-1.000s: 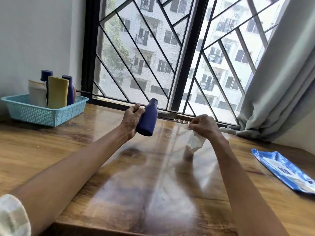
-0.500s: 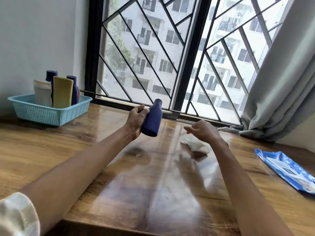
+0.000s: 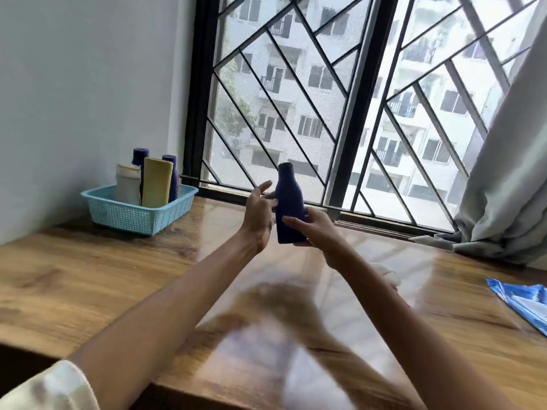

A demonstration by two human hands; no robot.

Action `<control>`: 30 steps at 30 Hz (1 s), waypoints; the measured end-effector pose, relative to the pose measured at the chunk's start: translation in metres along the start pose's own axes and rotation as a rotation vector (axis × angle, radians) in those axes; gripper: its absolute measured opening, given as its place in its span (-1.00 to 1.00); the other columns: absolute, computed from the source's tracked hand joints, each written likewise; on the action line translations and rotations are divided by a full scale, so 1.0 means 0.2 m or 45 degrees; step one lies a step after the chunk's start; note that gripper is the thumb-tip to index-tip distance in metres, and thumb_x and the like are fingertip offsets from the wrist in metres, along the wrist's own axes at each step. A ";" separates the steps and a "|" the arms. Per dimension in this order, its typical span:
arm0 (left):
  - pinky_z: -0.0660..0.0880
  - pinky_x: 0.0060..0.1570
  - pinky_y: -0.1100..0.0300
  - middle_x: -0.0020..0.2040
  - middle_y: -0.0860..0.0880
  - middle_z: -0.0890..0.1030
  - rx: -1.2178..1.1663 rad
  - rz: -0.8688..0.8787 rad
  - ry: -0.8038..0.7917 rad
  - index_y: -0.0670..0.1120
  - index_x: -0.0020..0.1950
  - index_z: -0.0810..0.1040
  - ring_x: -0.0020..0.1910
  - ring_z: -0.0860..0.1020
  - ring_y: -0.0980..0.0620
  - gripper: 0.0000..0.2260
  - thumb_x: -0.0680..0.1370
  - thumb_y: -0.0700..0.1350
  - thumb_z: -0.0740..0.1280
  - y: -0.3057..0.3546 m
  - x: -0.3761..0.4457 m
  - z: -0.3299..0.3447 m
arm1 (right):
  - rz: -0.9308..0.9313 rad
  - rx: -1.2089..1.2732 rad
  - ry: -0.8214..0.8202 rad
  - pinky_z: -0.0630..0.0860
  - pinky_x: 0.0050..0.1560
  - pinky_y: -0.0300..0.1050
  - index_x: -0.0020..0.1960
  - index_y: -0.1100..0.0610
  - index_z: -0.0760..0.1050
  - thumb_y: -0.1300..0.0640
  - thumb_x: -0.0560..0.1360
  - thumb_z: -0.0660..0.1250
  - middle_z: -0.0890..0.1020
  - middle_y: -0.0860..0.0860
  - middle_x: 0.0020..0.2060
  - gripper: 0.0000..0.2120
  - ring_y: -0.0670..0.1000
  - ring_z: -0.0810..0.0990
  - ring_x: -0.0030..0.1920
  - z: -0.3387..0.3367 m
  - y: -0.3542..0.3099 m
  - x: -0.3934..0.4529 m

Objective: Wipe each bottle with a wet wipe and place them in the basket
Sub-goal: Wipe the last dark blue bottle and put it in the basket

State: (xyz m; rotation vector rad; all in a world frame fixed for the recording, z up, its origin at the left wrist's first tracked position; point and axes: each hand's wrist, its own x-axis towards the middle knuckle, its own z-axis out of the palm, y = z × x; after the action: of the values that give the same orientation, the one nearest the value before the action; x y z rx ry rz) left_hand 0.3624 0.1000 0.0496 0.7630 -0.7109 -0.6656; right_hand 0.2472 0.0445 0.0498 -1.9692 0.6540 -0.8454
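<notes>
step: handover of wiped blue bottle (image 3: 289, 207), upright above the bench (image 3: 88, 279) | right hand (image 3: 315, 229) fingers wrapped round its base | left hand (image 3: 258, 211) fingers spread, releasing | next: carry to basket (image 3: 133, 214), stand it among the four bottles there

A dark blue bottle (image 3: 289, 207) is held upright above the worktop, its lower body wrapped by the fingers (image 3: 291, 221) of the right hand, its capped neck standing clear above them. A crumpled white wet wipe (image 3: 390, 275) lies below and right of those fingers. Well left of them, a light blue basket (image 3: 130, 213) holds four upright bottles (image 3: 157, 184).
</notes>
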 end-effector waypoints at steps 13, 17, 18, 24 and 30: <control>0.41 -0.51 0.36 -0.20 0.02 0.55 0.716 0.381 0.262 -0.09 0.18 0.45 -0.39 0.54 0.17 -0.69 0.51 -0.01 0.37 0.70 -0.03 -0.63 | -0.402 -0.564 -0.059 0.43 -0.10 -0.06 0.05 0.09 0.49 -0.08 0.33 0.49 0.59 0.02 -0.10 -0.60 0.04 0.54 -0.08 0.53 -0.47 0.16; 0.51 -0.40 0.24 -0.18 -0.05 0.57 0.739 0.465 0.326 -0.12 0.08 0.51 -0.33 0.55 0.06 -0.77 0.50 -0.04 0.40 0.90 -0.03 -0.75 | -0.514 -0.538 -0.156 0.43 -0.17 -0.12 0.08 0.12 0.55 -0.04 0.37 0.47 0.62 0.05 -0.10 -0.64 0.03 0.56 -0.12 0.72 -0.62 0.22; 0.52 -0.41 0.24 -0.19 -0.06 0.57 0.743 0.497 0.334 -0.12 0.08 0.51 -0.31 0.55 0.05 -0.79 0.50 -0.07 0.40 0.94 -0.03 -0.76 | -0.521 -0.530 -0.166 0.43 -0.17 -0.15 0.09 0.13 0.55 -0.02 0.38 0.46 0.62 0.04 -0.10 -0.65 0.01 0.56 -0.13 0.77 -0.65 0.23; 0.46 -0.31 0.30 -0.10 -0.07 0.61 1.099 0.607 0.363 -0.13 0.18 0.55 -0.20 0.54 0.05 -0.71 0.47 -0.12 0.43 1.13 0.03 -0.83 | -0.419 -0.404 -0.170 0.57 0.01 0.12 0.10 0.19 0.52 0.07 0.35 0.48 0.66 0.15 -0.06 -0.62 0.17 0.63 -0.05 1.03 -0.73 0.33; 0.54 0.03 0.11 0.01 -0.13 0.64 1.365 0.518 0.424 -0.11 0.15 0.59 0.00 0.60 -0.10 -0.68 0.42 -0.10 0.47 1.08 0.08 -0.95 | -0.372 -0.544 -0.141 0.40 -0.07 -0.12 0.18 0.20 0.51 0.07 0.40 0.44 0.62 0.14 0.08 -0.60 0.13 0.55 0.11 1.21 -0.66 0.35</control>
State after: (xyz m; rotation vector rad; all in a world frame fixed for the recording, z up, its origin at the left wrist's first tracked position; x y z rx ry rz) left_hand 0.5748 0.2785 0.1263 1.6010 -0.8648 0.2825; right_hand 0.4926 0.1827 0.0920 -2.5244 0.5182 -0.8086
